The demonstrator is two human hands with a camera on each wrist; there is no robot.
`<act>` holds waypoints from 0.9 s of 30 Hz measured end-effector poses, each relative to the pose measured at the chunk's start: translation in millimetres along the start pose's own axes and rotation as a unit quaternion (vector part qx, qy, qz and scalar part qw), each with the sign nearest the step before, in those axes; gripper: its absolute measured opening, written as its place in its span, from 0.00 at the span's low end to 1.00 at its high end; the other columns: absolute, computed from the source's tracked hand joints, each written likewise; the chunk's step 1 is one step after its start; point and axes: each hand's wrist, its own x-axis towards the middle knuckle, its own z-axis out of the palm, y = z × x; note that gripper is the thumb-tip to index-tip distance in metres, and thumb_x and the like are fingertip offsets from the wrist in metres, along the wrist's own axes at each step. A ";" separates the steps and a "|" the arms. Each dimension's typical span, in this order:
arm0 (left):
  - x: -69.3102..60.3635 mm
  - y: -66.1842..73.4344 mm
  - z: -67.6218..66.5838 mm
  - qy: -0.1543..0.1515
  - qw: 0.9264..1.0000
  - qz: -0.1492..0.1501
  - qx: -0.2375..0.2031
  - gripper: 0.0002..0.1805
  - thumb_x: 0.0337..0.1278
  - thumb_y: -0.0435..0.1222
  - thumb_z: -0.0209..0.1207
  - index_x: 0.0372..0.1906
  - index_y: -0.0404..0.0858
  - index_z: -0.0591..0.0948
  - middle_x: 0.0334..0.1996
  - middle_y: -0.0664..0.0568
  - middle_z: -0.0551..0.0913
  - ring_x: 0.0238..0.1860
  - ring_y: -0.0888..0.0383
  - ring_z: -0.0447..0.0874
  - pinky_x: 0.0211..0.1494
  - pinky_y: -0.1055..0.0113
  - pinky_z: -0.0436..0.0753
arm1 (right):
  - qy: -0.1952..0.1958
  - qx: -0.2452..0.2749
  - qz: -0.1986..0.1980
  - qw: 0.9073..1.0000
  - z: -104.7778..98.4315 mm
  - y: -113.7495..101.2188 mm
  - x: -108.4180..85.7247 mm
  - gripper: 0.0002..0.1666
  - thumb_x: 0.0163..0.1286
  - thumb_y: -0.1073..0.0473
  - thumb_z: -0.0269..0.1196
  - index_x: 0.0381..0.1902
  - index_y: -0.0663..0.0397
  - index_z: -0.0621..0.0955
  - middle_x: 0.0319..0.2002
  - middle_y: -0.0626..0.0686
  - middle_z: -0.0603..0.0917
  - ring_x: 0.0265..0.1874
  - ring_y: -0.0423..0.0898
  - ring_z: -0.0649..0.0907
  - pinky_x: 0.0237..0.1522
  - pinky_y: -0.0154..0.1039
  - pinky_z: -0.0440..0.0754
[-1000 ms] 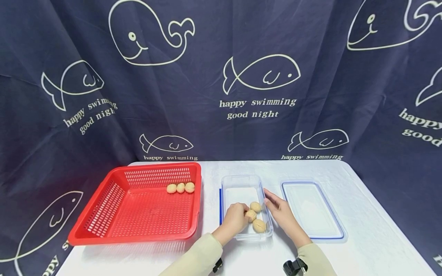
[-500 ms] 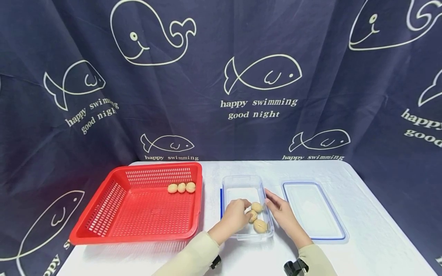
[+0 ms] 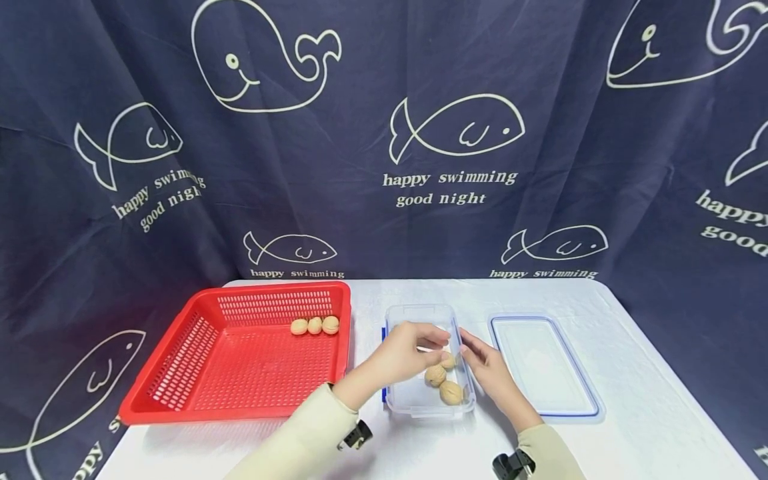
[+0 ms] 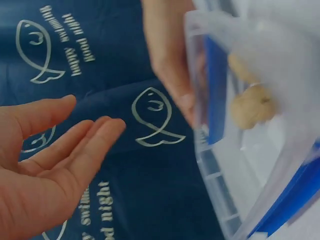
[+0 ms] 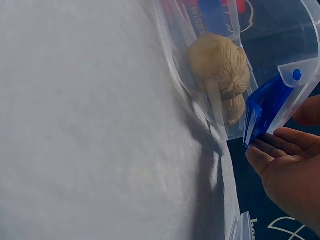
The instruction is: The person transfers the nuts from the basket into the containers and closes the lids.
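A clear plastic food container with blue side clips stands uncovered on the table. Three walnuts lie in its near right part, the nearest walnut beside a second walnut and a third, partly covered one. Over the container is my left hand, fingers extended and thumb apart; in the left wrist view its fingers hold nothing. My right hand rests against the container's right outer side. In the right wrist view its fingertips touch a blue clip.
To the left stands a red plastic basket with three walnuts in its far right corner. A clear lid with a blue seal lies right of the container. A dark blue curtain hangs behind the white table.
My left hand has let go of the walnut, which stays in the container, and risen up and away with its fingers straightened. My right hand has kept its place.
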 end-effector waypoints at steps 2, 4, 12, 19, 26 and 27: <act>-0.8 4.2 -12.7 0.004 1.000 0.017 -0.013 0.13 0.56 0.27 0.63 0.47 0.30 0.83 0.42 0.42 0.86 0.43 0.53 0.86 0.45 0.75 0.81 | 0.000 0.000 0.001 1.000 0.2 0.2 0.2 0.27 0.74 0.60 0.54 0.68 0.63 0.68 0.66 0.63 0.69 0.65 0.58 0.69 0.58 0.22 0.65; -1.0 6.8 -26.8 0.015 1.000 0.019 -0.019 0.13 0.57 0.28 0.63 0.48 0.31 0.83 0.42 0.43 0.86 0.42 0.54 0.86 0.45 0.74 0.81 | 0.001 0.002 0.002 1.000 0.2 0.3 0.3 0.27 0.74 0.61 0.54 0.68 0.63 0.68 0.66 0.63 0.69 0.66 0.57 0.69 0.57 0.20 0.65; 0.1 -9.4 -80.6 0.100 0.992 0.034 -0.063 0.12 0.55 0.26 0.63 0.46 0.30 0.84 0.42 0.40 0.86 0.43 0.53 0.86 0.47 0.67 0.83 | 0.001 -0.001 0.009 1.000 1.0 -0.2 0.3 0.27 0.74 0.60 0.54 0.68 0.64 0.67 0.66 0.63 0.69 0.66 0.58 0.68 0.62 0.28 0.66; -5.4 -48.4 -120.9 0.147 0.985 0.037 -0.077 0.15 0.55 0.29 0.65 0.49 0.31 0.83 0.44 0.42 0.86 0.46 0.55 0.85 0.49 0.69 0.82 | 0.005 -0.009 0.004 1.000 0.9 -1.0 -0.6 0.27 0.74 0.61 0.54 0.68 0.64 0.67 0.67 0.63 0.68 0.66 0.58 0.68 0.65 0.43 0.64; -14.5 -91.6 -153.7 0.158 0.983 0.024 -0.086 0.16 0.57 0.28 0.63 0.51 0.29 0.81 0.47 0.38 0.84 0.46 0.62 0.85 0.50 0.72 0.80 | 0.006 -0.009 0.005 1.000 0.9 -0.6 -0.9 0.27 0.74 0.60 0.54 0.68 0.64 0.67 0.67 0.63 0.68 0.66 0.59 0.68 0.64 0.42 0.64; -16.1 -97.4 -157.3 0.159 0.983 0.019 -0.086 0.16 0.58 0.29 0.63 0.51 0.29 0.81 0.47 0.38 0.84 0.46 0.63 0.84 0.50 0.73 0.80 | 0.005 -0.006 0.008 1.000 1.0 -0.4 -0.8 0.27 0.74 0.60 0.54 0.68 0.63 0.67 0.67 0.62 0.68 0.66 0.58 0.67 0.65 0.42 0.64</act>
